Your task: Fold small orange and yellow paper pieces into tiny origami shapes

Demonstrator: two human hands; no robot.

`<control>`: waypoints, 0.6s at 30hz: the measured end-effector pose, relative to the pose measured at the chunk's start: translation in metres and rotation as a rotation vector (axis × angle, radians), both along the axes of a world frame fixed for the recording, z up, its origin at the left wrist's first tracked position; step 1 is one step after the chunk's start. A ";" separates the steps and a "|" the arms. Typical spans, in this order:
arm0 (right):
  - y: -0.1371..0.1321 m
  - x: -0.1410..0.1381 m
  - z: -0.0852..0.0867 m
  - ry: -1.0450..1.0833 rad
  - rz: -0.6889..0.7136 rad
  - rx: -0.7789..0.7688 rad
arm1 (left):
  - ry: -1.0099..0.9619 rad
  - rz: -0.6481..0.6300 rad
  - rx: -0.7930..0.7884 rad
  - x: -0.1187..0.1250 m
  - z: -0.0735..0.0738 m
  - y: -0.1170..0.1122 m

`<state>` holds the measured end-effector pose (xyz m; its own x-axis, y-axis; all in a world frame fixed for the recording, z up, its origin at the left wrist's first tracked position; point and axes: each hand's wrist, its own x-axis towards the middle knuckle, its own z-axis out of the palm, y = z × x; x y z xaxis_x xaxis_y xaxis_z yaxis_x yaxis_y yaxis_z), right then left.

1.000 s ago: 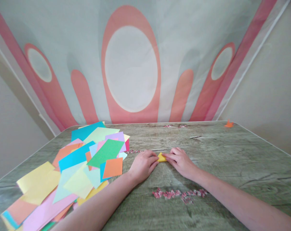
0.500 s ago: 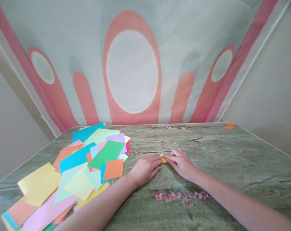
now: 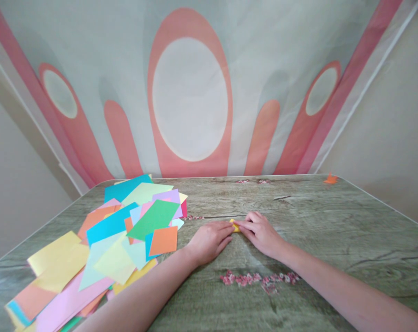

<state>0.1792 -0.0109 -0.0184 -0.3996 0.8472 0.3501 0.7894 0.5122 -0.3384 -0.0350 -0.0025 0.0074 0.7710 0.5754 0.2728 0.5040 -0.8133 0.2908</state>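
A small piece of folded yellow paper [image 3: 235,226] lies on the wood-patterned table [image 3: 316,230], between my two hands. My left hand [image 3: 211,240] comes from the left, its fingers together and the tips pressing on the paper's left edge. From the right, my right hand [image 3: 262,233] grips the other side with fingertips close together. Most of the paper is covered by the fingers, so its exact folds cannot be made out.
Loose sheets of coloured paper, among them a green sheet [image 3: 154,218] and an orange square [image 3: 164,240], spread in an overlapping heap left of my left arm. A small orange folded paper piece [image 3: 330,179] stands at the far right corner. Behind the table hangs a printed backdrop [image 3: 190,99].
Both hands stay on the yellow paper with hardly any movement; slightly more of the paper shows between the fingertips. The camera view has shifted a little.
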 end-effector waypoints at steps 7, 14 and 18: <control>0.000 -0.001 0.000 -0.010 -0.002 0.005 | 0.018 0.002 -0.005 0.000 0.000 0.000; 0.000 -0.001 0.001 0.007 -0.010 0.003 | 0.017 0.003 0.003 0.001 0.000 0.000; 0.000 0.001 0.001 0.088 0.003 -0.013 | 0.026 0.008 0.007 0.001 0.000 0.000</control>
